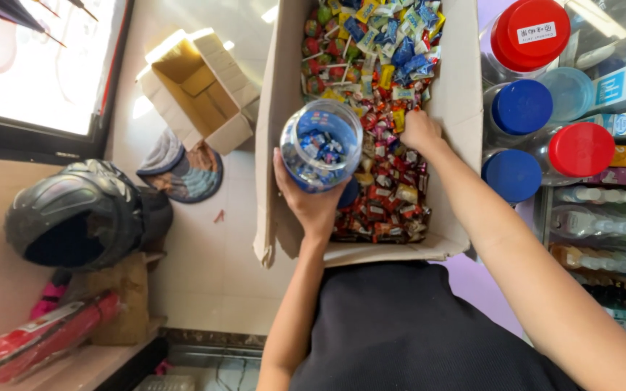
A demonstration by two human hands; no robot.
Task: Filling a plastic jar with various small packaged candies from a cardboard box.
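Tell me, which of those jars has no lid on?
The clear jar in the left hand, part-filled with blue-wrapped sweets; the shelf jars all wear red or blue lids.

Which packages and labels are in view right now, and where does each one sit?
Large cardboard box: centre, open, brown, full of mixed coloured wrapped sweets.
Clear jar: in left hand, round, holding blue-wrapped sweets.
Small cardboard box: on the floor, left, open.
White label: on the red lid, top right, rectangular.

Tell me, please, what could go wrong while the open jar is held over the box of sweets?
The left hand holds the open jar from below; if the grip slips, its blue-wrapped sweets might spill into the box. The right hand, digging among mixed sweets, could pick a wrong kind.
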